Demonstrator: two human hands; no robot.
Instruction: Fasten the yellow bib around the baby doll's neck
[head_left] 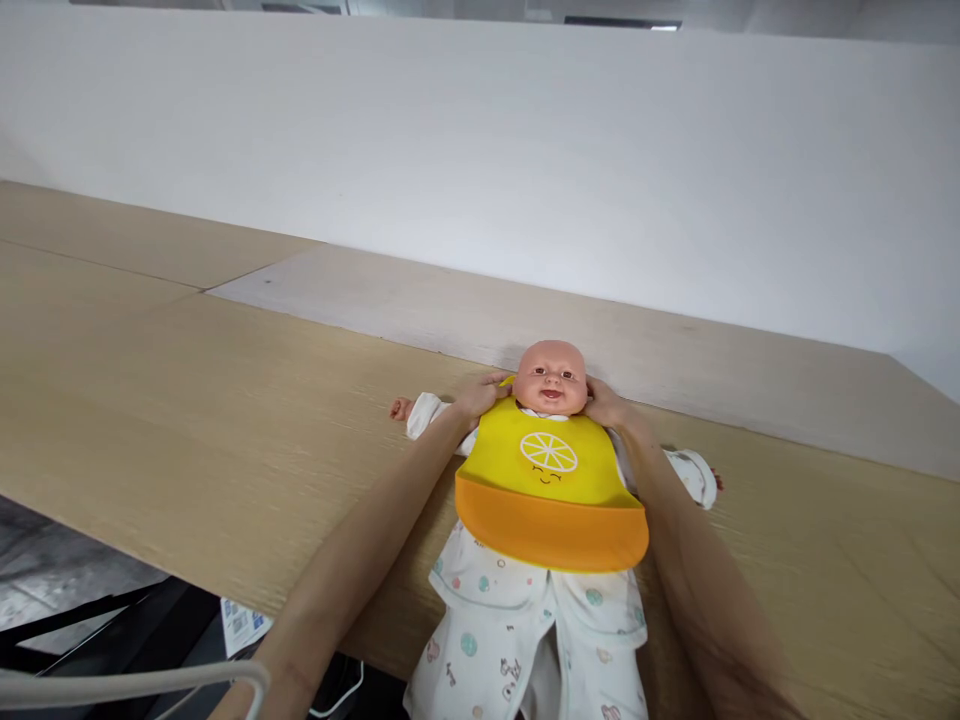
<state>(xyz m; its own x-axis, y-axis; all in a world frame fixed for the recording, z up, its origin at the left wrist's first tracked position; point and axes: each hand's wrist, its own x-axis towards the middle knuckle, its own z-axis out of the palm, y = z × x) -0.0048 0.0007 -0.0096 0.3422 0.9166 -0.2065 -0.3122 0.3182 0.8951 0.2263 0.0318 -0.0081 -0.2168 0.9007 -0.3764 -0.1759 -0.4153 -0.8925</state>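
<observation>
A baby doll (pixel 551 362) lies on its back on the wooden table, its arms spread to both sides. Over its chest is a yellow bib (pixel 502 455) with a white citrus slice, a smiling face and an orange catch pocket (pixel 551 530) at the bottom. My left hand (pixel 484 396) is closed on the bib's neck strap, beside the doll's neck. On the other side, my right hand (pixel 604 402) is closed at the bib's neck edge, with fingertips hidden behind the head. White patterned clothing (pixel 487 625) covers the doll's body and legs.
The wooden table (pixel 187 400) stretches left and right, with a pale strip (pixel 390 300) along its back. Behind it rises a white panel (pixel 480 150). A white cable (pixel 135 685) and a printed paper (pixel 244 625) are at the lower left, below the table's front edge.
</observation>
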